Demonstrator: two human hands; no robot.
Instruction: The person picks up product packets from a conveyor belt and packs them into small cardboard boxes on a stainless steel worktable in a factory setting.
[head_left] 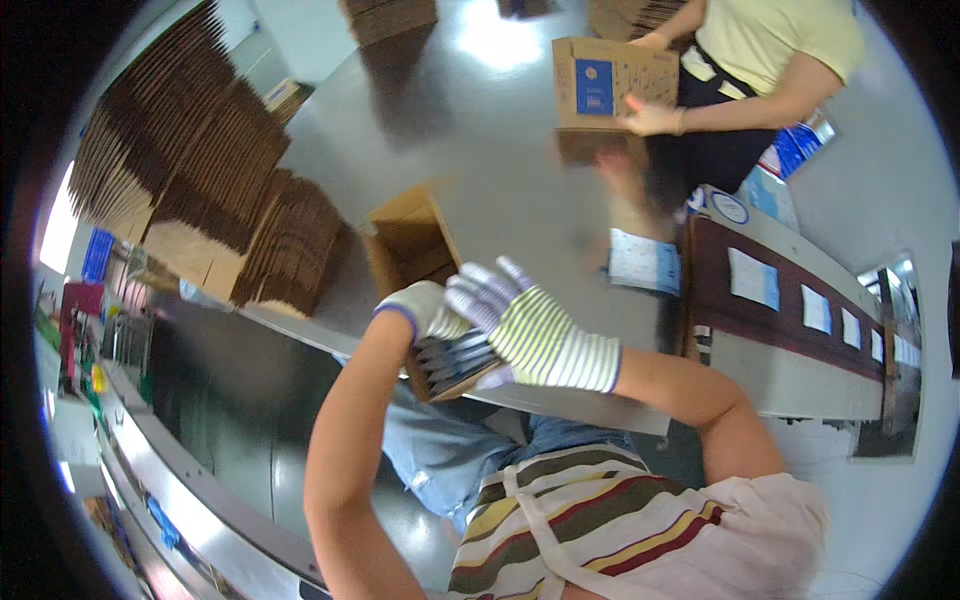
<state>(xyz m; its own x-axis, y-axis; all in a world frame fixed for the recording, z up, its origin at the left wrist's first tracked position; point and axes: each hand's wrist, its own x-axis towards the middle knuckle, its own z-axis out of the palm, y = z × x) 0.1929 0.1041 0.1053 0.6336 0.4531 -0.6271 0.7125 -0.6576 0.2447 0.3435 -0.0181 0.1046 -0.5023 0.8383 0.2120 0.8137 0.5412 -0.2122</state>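
L hand (428,308) bent at carton (384,262), grip unclear, R hand (545,335) spread over pkts (452,360); rec. brace carton at counter's (520,190) near edge, keep pkts aligned.

Packets (452,362) partly hidden by hands (545,338), co-worker (770,45) cropped at top edge, cardboard stack (392,20) likewise

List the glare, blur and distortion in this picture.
Head view: strong glare on the grey table toward the top; head view: metal rail bowed at lower left, corners black; head view: skin-toned smear below the co-worker's carton, too blurred to identify; head view: right hand's glove stripes distinct.
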